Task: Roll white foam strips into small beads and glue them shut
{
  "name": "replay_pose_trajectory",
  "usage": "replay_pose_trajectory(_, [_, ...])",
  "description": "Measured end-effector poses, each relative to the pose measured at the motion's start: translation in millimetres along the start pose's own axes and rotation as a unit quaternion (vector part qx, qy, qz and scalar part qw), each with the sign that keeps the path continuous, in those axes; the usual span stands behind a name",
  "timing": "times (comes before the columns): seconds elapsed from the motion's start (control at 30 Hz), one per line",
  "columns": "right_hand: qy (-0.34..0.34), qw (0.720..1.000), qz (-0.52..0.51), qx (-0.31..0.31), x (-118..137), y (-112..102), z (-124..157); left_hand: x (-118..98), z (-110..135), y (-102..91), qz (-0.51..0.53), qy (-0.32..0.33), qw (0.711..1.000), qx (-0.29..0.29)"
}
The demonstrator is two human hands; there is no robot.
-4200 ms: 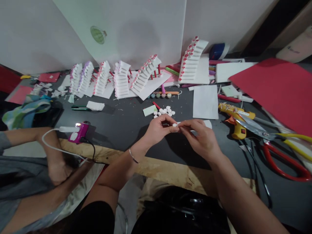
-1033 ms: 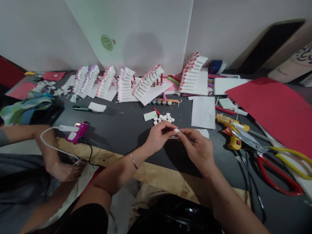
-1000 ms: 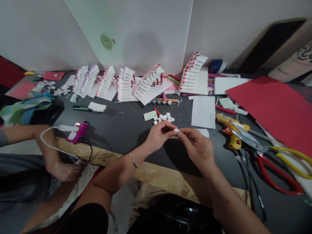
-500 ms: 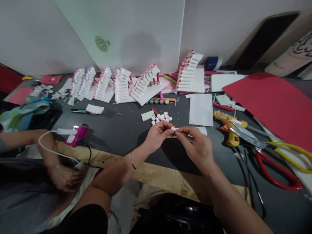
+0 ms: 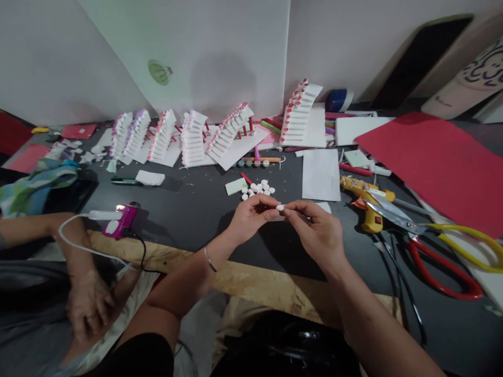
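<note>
A small white round foam disc (image 5: 280, 208) is pinched between the fingertips of the left hand (image 5: 251, 217) and right hand (image 5: 316, 233), just above the dark grey tabletop (image 5: 204, 204), near a pile of matching discs (image 5: 258, 188).

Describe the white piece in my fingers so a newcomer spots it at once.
Above the dark table, near its wooden edge, the left hand and right hand meet. The white piece sits pinched between their fingertips, lifted, unlike the pile of similar white discs lying just behind.
</note>
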State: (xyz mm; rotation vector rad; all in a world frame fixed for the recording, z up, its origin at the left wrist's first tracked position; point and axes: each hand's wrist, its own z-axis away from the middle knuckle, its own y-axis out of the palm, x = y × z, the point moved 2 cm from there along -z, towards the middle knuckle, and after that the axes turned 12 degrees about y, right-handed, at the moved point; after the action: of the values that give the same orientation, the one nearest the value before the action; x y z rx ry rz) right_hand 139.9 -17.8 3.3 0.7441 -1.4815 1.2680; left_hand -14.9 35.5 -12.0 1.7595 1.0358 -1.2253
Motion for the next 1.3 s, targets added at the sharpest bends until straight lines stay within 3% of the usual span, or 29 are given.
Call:
replay_pose_trajectory(0.2, [-0.062,0.997,0.044,-0.002,-5,-1,-2,-6,-1,-2.1,-0.075,0.028,0.996,0.047])
replay_pose_trajectory(0.3, [-0.073,0.996,0.051,-0.008,-6,0,-2,-10,-2,-2.1,-0.164,0.085,0.980,0.078])
replay_pose_trajectory(0.4, [-0.063,0.997,0.039,-0.005,-7,2,-1,-13,-1,-2.4,-0.225,0.138,0.962,0.071])
replay_pose_trajectory(0.53, [-0.029,0.999,0.028,0.005,-9,3,-1,-13,0,-3.0,-0.250,0.149,0.956,0.044])
replay_pose_trajectory(1.07, [-0.078,0.995,0.061,-0.007,-6,2,0,-2,3,-2.7,-0.180,0.110,0.978,0.003])
replay_pose_trajectory(1.2, [-0.089,0.994,0.063,-0.005,-6,3,0,-2,2,-1.9,-0.130,0.077,0.988,0.016])
replay_pose_trajectory(1.3, [-0.088,0.994,0.060,-0.010,-6,3,-1,-5,1,-1.2,-0.150,0.089,0.984,0.034])
